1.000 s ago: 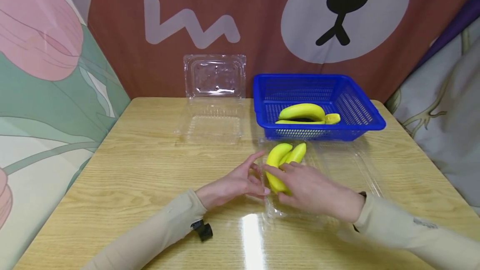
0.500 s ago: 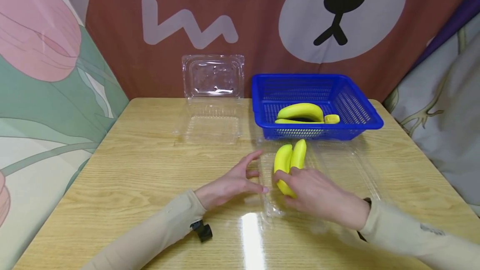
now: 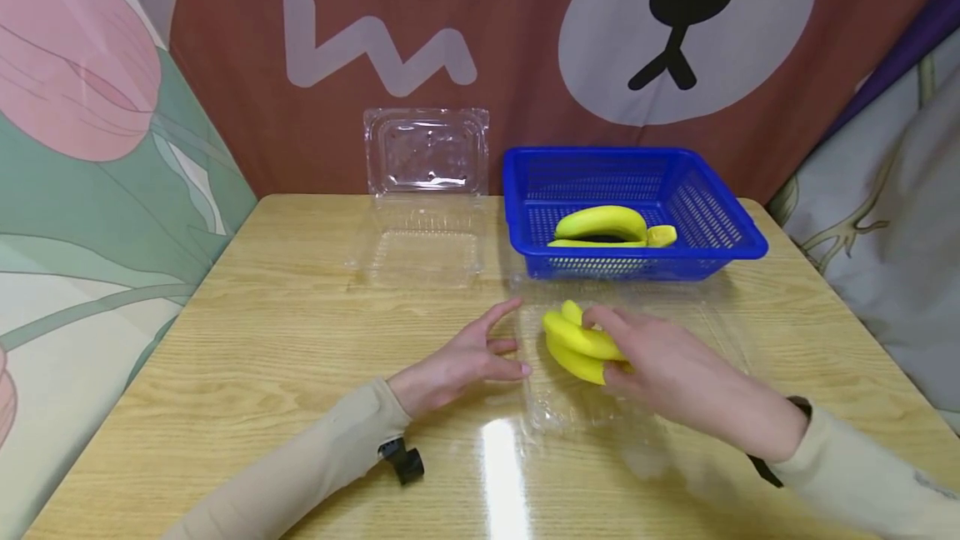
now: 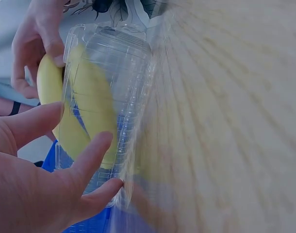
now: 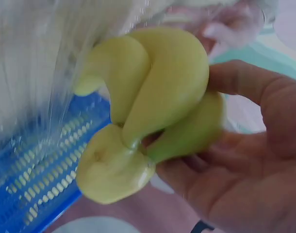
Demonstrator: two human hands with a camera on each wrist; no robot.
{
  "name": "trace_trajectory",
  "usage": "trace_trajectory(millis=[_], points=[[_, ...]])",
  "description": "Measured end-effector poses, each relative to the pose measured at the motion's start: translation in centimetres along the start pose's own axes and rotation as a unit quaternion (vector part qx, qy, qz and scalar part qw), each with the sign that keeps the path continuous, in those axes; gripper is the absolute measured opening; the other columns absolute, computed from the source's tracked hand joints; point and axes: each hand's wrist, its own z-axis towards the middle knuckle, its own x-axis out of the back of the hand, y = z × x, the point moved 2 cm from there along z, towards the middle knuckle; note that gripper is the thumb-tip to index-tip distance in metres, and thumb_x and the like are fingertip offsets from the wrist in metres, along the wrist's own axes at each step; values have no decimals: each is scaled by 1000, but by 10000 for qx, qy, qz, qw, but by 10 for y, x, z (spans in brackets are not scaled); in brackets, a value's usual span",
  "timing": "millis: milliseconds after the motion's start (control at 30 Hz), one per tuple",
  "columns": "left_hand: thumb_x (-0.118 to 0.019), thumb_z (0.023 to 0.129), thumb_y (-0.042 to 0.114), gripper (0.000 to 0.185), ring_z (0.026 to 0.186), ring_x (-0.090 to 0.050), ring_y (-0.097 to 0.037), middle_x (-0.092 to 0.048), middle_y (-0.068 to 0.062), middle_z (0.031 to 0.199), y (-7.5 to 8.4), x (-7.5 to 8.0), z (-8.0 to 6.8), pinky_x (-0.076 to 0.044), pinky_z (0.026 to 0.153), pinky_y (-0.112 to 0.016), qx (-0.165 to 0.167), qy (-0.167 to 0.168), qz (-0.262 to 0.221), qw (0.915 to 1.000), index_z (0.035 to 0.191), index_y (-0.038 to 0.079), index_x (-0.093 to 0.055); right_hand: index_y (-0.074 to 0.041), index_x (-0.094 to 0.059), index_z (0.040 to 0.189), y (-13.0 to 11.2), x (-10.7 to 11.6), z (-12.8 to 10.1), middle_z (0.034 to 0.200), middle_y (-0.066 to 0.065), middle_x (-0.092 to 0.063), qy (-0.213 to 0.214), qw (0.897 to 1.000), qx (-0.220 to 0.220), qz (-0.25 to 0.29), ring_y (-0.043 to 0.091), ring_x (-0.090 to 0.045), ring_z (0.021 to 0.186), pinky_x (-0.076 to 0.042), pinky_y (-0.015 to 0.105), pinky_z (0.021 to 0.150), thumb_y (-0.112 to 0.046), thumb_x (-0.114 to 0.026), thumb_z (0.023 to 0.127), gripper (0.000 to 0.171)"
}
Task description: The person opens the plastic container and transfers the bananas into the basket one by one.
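My right hand grips a yellow banana bunch and holds it crosswise over the left half of an open clear plastic clamshell box on the wooden table. In the right wrist view the bananas lie in my curled fingers, stem end toward the camera. My left hand rests on the table with straight fingers touching the box's left edge. In the left wrist view those fingers press on the clear wall with the bananas behind it.
A blue mesh basket behind the box holds another banana bunch. A second open clear clamshell sits at the back left, its lid upright against the cloth backdrop. Cloth walls close in both sides of the table.
My right hand has turned the banana bunch from pointing away to lying crosswise and shifted it slightly right. My left hand has stayed at the box's edge.
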Motion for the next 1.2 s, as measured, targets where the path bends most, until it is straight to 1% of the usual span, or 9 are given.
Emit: trace_trajectory(millis=[167,233,333,467,633,733,833,967,1200], points=[[-73,79,-8,99,139,-33,-39,-22,-23,157,0,0,0,-48,101,-47,33,2,-74,10000,157,29,-24,-15,-58,126,12,9,-4,105,-6,-60,-148,9993,193,283,15,-57,91,-53,41,81,0,-73,85,46],[-72,79,-8,99,138,-34,-39,-21,-22,157,0,0,0,-48,101,-47,25,4,-91,10000,157,28,-24,-14,-61,127,17,12,-4,110,-6,-62,-88,9990,349,279,17,-57,101,-50,49,93,3,-73,84,47],[-72,79,-9,99,138,-34,-39,-18,-19,159,0,1,1,-47,101,-47,-6,-13,-96,10000,157,28,-24,-15,-66,122,25,15,-4,109,-10,-63,140,9972,692,246,15,-55,104,-44,47,100,7,-76,79,49],[-73,79,-8,99,138,-34,-39,-15,-14,161,-1,1,1,-45,103,-49,-56,-57,-85,9999,157,29,-24,-17,-66,123,35,24,-5,106,-16,-62,456,9939,966,288,8,-53,98,-47,33,89,6,-78,77,52],[-72,79,-8,98,140,-31,-39,-15,-12,162,-1,1,2,-46,103,-48,-101,-101,-132,9998,156,30,-25,-14,-64,128,48,40,-3,115,-9,-64,988,9876,1128,460,8,-56,102,-48,17,83,8,-79,75,59],[-72,80,-9,97,140,-30,-40,-15,-15,161,-2,1,2,-49,100,-45,-118,-100,-159,9998,156,29,-25,-13,-64,129,56,52,1,117,-4,-65,1398,9820,1143,554,7,-56,105,-43,11,86,12,-80,71,65],[-70,80,-11,98,140,-30,-41,-14,-21,160,-2,0,3,-51,98,-44,-144,-125,-208,9996,157,26,-23,-13,-63,131,64,62,6,119,0,-65,1739,9787,943,550,6,-55,109,-40,9,89,12,-80,71,66],[-68,80,-13,98,139,-31,-42,-12,-23,160,-2,0,3,-51,97,-44,-148,-147,-255,9995,158,24,-21,-13,-61,133,76,68,21,121,3,-65,1906,9789,554,488,13,-55,109,-41,13,86,8,-77,78,60],[-69,78,-14,99,139,-32,-41,-9,-18,161,-3,1,3,-51,97,-45,-127,-99,-264,9995,157,26,-23,-11,-60,131,102,58,50,122,7,-62,1463,9888,26,304,26,-54,110,-47,43,84,5,-70,87,48]])
